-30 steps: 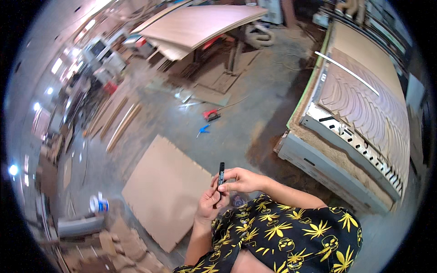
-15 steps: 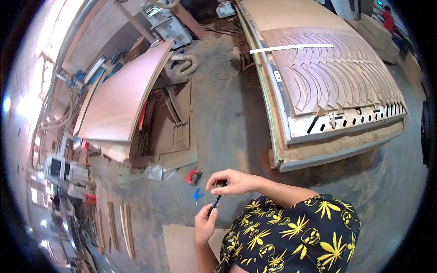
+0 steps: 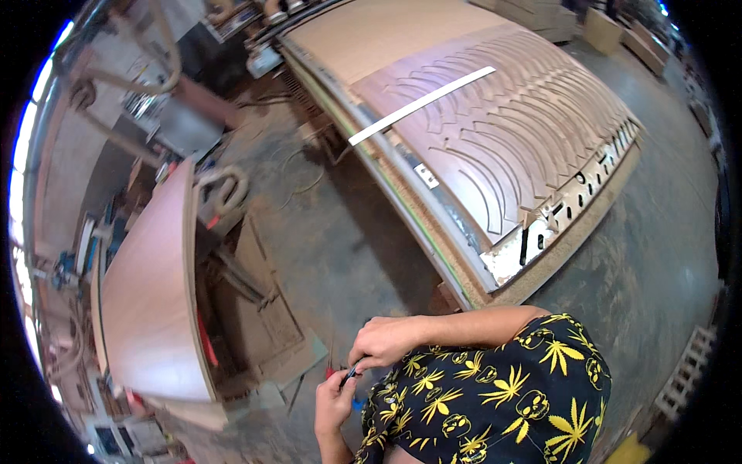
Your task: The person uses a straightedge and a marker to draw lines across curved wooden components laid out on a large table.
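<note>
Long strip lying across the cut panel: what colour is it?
White strip, plain, on the brown cut panel; head view.

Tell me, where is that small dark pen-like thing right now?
In the head view it sits low and centre: the small dark pen-like tool is pinched between the left hand and the right hand, just left of the black-and-yellow patterned shirt.

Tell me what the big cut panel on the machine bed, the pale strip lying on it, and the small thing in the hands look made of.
Cut panel: likely fibreboard or plywood, matte brown, with routed curved slots. Pale strip: smooth and whitish, perhaps edge banding or plastic; unclear. Slim dark tool between left hand and right hand: looks like plastic, too small to confirm.
</note>
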### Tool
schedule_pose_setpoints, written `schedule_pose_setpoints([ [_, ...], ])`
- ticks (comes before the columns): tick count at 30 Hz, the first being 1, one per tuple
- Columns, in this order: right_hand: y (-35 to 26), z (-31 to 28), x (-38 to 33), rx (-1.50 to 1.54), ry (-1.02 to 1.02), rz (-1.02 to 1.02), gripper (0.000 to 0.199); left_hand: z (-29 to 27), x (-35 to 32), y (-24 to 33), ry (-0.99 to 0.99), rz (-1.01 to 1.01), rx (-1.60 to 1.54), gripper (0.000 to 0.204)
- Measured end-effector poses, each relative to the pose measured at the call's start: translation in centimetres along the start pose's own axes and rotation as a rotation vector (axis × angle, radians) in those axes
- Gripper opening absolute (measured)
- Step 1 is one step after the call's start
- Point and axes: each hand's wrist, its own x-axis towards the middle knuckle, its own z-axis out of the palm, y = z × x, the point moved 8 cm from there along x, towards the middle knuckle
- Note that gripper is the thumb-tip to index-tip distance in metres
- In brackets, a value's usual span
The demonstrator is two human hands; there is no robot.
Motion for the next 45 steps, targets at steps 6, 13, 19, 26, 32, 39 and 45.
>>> schedule_pose_setpoints([
  [6,5.4,-8.1,4.0,-0.095,0.158,0.158,0.029,-2.9,14.9,-0.5,-0.44,-0.089,-0.453,0.023],
  [13,9.3,-18.8,6.1,-0.28,0.509,0.314,0.029,-5.6,32.7,7.0,-0.836,0.015,-0.276,0.021],
  [19,15.3,-23.5,2.5,-0.3,0.823,0.59,0.026,-2.4,42.9,15.4,-0.782,0.382,0.197,0.022],
  [26,21.9,-29.9,-0.1,-0.627,0.759,0.84,0.026,2.1,50.0,21.7,-0.686,0.45,0.459,0.027],
  [32,26.6,-37.8,-2.4,-0.562,0.839,0.777,0.013,5.6,54.1,26.9,-0.65,0.363,0.375,0.03],
  [39,33.7,-46.6,-11.9,-0.426,1.036,0.919,0.027,7.7,59.3,30.7,-0.439,0.594,0.422,0.036],
  [45,37.5,-53.9,-28.1,-0.472,1.555,1.23,0.032,9.0,62.8,29.3,-0.342,0.555,0.593,0.057],
])
